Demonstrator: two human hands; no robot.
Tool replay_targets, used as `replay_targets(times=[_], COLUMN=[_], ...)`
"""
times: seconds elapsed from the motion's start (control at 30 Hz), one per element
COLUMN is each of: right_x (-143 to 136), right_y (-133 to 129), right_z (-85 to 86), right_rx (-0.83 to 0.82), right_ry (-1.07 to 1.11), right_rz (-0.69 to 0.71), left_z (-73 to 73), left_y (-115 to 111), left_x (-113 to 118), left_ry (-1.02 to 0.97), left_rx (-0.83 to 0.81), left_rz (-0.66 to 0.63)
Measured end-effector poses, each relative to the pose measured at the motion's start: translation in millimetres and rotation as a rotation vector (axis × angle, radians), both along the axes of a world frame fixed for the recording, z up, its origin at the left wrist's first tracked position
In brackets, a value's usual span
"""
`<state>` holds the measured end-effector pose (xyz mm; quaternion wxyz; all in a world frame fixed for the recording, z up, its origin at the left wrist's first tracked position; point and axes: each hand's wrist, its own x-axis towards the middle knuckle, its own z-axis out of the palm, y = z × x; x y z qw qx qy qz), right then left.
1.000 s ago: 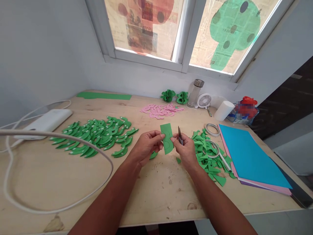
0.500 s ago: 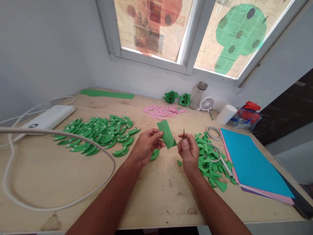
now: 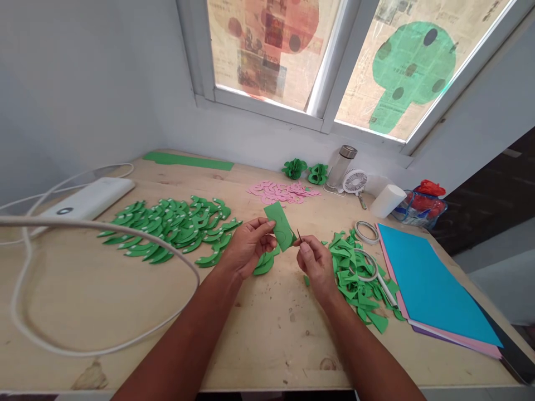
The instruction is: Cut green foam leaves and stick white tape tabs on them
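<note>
- The left hand (image 3: 249, 245) reaches inward, thumb uppermost, pinching a green paper rectangle (image 3: 279, 224).
- The right hand (image 3: 316, 262), fingers curled, grips dark scissors (image 3: 298, 235) beside the paper's lower corner.

Scraps (image 3: 378, 322) left of paper sheets (image 3: 438, 284)

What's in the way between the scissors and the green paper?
Nothing that I can see. The scissors in the right hand are close beside the green paper, and the left hand holds its other side. The green scraps lie off to the right, not between them.
</note>
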<state>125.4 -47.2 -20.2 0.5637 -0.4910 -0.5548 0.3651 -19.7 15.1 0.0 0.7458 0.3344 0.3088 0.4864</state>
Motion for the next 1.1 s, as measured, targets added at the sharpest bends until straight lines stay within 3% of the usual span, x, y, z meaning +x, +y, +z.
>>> replay_targets(times=[0.3,0.53,0.9,1.1], right_x=[-1,-3,-2,-5], right_y=[-2,-1,2,2], right_z=[-3.1,-3.4,-9.5,-7.7], right_rx=[-0.057,-0.078,-0.096,-0.089], right_ry=[0.026,0.025,0.085,0.127], right_rz=[0.092,0.065,0.029,0.045], left_z=[0.1,1.1,1.3,0.0], left_y=[1,-4,-11,-14], left_x=[-3,1,8,13], left_ry=[-0.090,-0.084,0.007,0.051], left_rx=[-0.003,0.007,0.083,0.159], left_rz=[-0.107,-0.144,-0.102,0.017])
